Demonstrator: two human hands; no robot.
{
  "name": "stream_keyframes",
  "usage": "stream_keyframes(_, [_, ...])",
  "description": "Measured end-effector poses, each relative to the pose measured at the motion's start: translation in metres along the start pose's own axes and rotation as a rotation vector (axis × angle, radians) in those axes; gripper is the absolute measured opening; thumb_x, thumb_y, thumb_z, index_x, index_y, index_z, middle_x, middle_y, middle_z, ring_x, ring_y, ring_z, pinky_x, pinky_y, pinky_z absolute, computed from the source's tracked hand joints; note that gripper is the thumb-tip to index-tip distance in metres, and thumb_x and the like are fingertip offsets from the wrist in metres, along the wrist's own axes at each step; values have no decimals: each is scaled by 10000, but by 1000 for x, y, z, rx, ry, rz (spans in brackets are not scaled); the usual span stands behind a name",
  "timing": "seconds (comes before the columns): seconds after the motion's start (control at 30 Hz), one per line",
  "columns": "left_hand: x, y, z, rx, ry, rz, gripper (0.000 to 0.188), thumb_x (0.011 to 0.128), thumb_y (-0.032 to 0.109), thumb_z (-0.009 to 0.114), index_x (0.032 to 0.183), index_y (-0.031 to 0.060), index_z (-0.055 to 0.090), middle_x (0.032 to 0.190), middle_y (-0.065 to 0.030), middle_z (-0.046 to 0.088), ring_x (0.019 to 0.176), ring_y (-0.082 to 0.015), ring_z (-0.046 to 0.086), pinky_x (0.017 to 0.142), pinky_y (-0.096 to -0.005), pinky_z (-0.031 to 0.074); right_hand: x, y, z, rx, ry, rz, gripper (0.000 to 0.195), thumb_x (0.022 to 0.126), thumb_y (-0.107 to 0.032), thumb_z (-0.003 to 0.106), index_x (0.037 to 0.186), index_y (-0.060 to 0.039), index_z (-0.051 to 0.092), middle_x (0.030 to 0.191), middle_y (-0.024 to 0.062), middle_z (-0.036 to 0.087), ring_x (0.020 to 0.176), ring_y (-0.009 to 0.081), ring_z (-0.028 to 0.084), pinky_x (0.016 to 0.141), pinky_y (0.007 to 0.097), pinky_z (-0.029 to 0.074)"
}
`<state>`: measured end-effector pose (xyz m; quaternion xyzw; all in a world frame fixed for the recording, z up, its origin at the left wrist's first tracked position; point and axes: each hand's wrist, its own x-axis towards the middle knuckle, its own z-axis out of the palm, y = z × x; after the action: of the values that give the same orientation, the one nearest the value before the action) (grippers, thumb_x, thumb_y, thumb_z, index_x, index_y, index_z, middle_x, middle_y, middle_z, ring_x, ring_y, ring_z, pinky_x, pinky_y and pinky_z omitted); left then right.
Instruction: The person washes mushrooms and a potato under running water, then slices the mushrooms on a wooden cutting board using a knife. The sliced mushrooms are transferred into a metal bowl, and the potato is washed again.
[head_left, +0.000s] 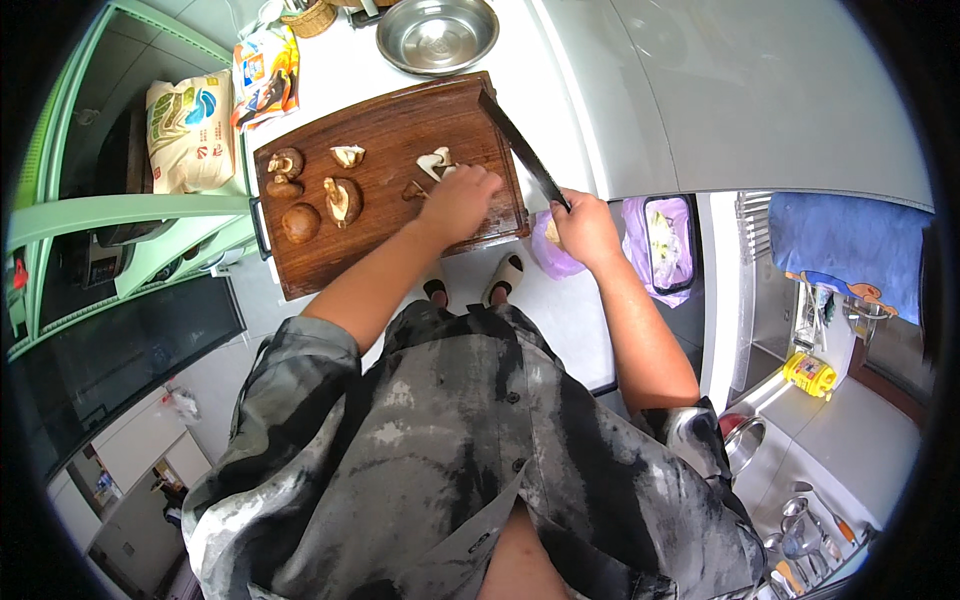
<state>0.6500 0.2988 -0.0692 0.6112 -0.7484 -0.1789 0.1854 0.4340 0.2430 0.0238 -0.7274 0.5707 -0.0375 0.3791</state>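
My right hand (589, 229) grips the handle of a kitchen knife (519, 142). Its dark blade points up and left across the right edge of a brown wooden cutting board (390, 240). At the board's right half, my left hand (460, 201) reaches over cut mushroom pieces (435, 162), its curled fingers partly hiding them. Whether it grips a piece cannot be seen. A dark piece of mushroom cap (412, 190) lies beside the wrist. On the left half are several brown mushrooms, including one cap side up (301, 223), a larger one gills up (342, 202), and a pale cut chunk (348, 156).
A stainless steel basin (437, 37) stands behind the board. Printed bags (266, 79) and a green shelf rack (135, 206) are on the left. Below the right hand sits a purple plastic bag (555, 251), near a lined bin (667, 244). A grey cabinet (765, 90) borders the counter.
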Motion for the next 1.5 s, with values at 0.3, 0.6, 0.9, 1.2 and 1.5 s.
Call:
stream_keyframes(0.3, [0, -40, -75, -50, 52, -290, 332, 848, 213, 752, 1094, 73, 577, 1088, -140, 616, 976, -365, 625, 835, -450, 512, -1, -1, 4, 8, -7, -16, 269, 901, -176, 599, 1135, -100, 707, 831, 260, 672, 827, 422, 675, 775, 462, 533])
stream_keyframes(0.6, [23, -32, -53, -36, -38, -364, 458, 826, 260, 783, 1152, 96, 508, 1234, -113, 501, 1021, -384, 624, 831, -484, 531, -6, -7, 14, 21, 23, -83, 224, 912, -173, 605, 1084, -73, 707, 730, 241, 623, 705, 390, 649, 701, 431, 513])
stream_keyframes(0.9, [-68, -48, -68, -116, 349, -282, 173, 890, 119, 706, 1028, 22, 669, 1087, -164, 671, 942, -334, 667, 823, -395, 537, -23, -9, 19, 29, -112, -114, 291, 904, -181, 598, 1167, -142, 714, 847, 241, 683, 810, 419, 674, 776, 469, 536])
stream_keyframes(1.2, [-90, -44, -29, -114, 474, -228, 160, 856, 107, 723, 998, 51, 678, 1040, -116, 668, 971, -341, 637, 821, -406, 528, -20, -24, 62, -182, -149, -239, 358, 874, -155, 584, 1212, -95, 686, 908, 250, 694, 862, 410, 680, 806, 496, 552])
stream_keyframes(1.5, [-94, -52, -10, -17, 527, -204, 185, 816, 130, 759, 966, 51, 683, 1004, -110, 659, 943, -334, 629, 799, -411, 529, -48, -52, 62, -260, -133, -262, 387, 862, -126, 606, 1243, -79, 657, 849, 248, 691, 790, 416, 678, 755, 495, 551])
